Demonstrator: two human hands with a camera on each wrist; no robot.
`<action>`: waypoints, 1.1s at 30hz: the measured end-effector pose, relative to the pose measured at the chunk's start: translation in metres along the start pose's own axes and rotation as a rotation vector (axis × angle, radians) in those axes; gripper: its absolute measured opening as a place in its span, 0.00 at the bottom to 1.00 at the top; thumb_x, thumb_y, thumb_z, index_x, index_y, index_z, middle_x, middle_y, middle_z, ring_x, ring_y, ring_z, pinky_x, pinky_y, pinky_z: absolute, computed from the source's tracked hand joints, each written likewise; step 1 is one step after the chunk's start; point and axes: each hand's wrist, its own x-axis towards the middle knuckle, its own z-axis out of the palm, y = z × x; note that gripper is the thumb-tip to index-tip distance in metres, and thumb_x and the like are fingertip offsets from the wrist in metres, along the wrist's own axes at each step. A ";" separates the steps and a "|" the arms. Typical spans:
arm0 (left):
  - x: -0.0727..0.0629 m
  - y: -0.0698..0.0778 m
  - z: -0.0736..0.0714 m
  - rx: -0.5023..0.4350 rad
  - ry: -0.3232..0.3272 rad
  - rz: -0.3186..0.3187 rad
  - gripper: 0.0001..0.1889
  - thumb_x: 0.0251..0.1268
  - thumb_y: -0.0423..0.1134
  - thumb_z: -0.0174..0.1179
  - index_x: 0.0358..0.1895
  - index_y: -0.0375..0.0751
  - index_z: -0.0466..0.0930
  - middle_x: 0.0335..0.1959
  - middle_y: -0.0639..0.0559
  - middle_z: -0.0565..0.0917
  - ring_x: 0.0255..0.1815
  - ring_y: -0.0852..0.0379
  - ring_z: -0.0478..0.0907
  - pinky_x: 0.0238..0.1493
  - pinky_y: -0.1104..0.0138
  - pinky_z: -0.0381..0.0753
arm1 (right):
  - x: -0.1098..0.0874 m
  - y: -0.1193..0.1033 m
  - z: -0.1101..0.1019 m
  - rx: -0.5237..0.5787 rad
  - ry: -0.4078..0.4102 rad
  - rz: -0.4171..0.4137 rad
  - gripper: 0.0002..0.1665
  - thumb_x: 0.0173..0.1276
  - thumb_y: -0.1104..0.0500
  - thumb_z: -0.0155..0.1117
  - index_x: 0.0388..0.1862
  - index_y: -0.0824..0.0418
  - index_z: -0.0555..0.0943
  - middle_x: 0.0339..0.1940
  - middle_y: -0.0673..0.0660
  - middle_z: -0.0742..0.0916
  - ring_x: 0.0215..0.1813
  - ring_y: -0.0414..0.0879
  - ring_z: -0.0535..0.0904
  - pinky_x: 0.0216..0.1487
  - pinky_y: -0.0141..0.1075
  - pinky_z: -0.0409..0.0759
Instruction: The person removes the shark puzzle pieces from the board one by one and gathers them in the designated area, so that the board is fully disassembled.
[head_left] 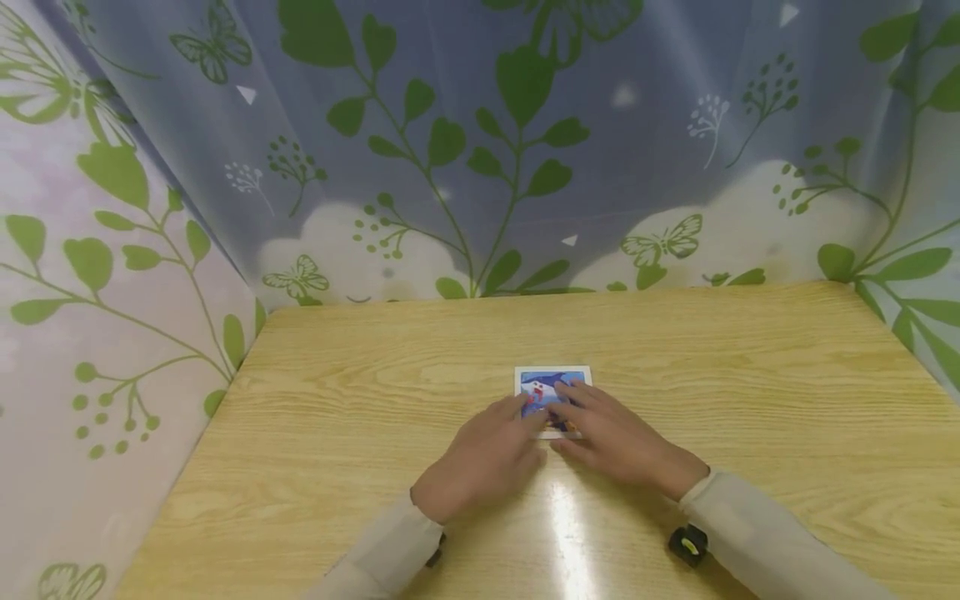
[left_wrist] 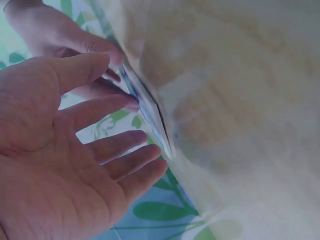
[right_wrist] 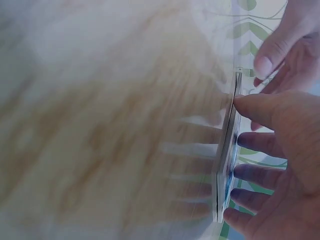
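Note:
A small flat picture board (head_left: 542, 383) with a white border and a blue picture of a shark lies on the wooden table. My left hand (head_left: 486, 454) reaches over its lower left part, fingers loosely bent. In the left wrist view the index finger of the left hand (left_wrist: 55, 145) is right at the board (left_wrist: 154, 110). From the right, the fingers of my right hand (head_left: 618, 433) extend across the picture. The right wrist view shows the right hand's (right_wrist: 300, 145) fingertips along the face of the board (right_wrist: 229, 140), whose edge shows two thin layers. Both hands cover the picture's lower part.
The light wooden table (head_left: 360, 400) spreads around the board, with a bright reflection in front. A curtain (head_left: 465, 150) printed with leaves and butterflies hangs behind the table, with similar cloth at both sides. A dark device (head_left: 687, 544) sits at the right wrist.

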 end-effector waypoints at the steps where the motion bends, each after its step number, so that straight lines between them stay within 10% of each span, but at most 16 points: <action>1: 0.001 -0.001 -0.001 -0.003 0.008 -0.005 0.28 0.77 0.49 0.56 0.75 0.44 0.68 0.76 0.38 0.65 0.76 0.42 0.62 0.73 0.50 0.64 | 0.000 0.000 0.000 -0.001 0.001 -0.001 0.29 0.73 0.53 0.67 0.67 0.66 0.76 0.72 0.73 0.71 0.74 0.70 0.64 0.72 0.62 0.61; 18: 0.031 -0.023 -0.009 -0.281 0.168 -0.210 0.28 0.67 0.41 0.68 0.66 0.31 0.75 0.61 0.35 0.77 0.58 0.40 0.78 0.59 0.51 0.79 | 0.008 0.001 -0.001 -0.001 0.017 -0.021 0.30 0.71 0.52 0.69 0.65 0.68 0.77 0.70 0.71 0.74 0.72 0.67 0.67 0.71 0.59 0.66; 33: 0.058 -0.032 -0.006 -0.345 0.214 -0.310 0.21 0.63 0.37 0.72 0.57 0.31 0.82 0.47 0.39 0.81 0.43 0.50 0.75 0.47 0.55 0.79 | 0.014 0.002 0.001 -0.039 -0.006 -0.055 0.24 0.70 0.56 0.70 0.61 0.67 0.81 0.65 0.71 0.79 0.68 0.66 0.73 0.67 0.58 0.71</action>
